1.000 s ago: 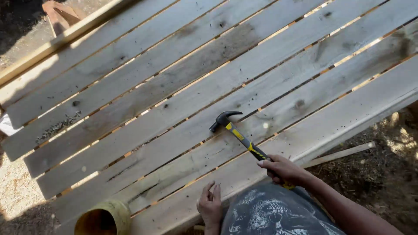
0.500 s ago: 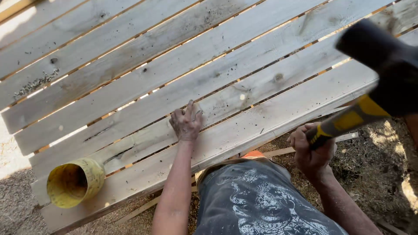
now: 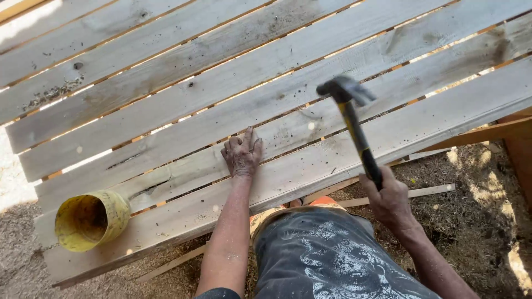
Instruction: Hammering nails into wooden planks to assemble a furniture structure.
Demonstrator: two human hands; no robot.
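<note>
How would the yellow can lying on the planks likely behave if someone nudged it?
The yellow can lies on its side with its round wall on the planks, so it would probably roll. It looks open-mouthed and empty, so it is likely light and easily shifted.

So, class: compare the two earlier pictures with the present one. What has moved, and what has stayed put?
The right hand has swung the hammer from raised at the right edge down over the planks. The left hand stays pressed flat on a plank. The yellow can still lies on its side at the left.
</note>
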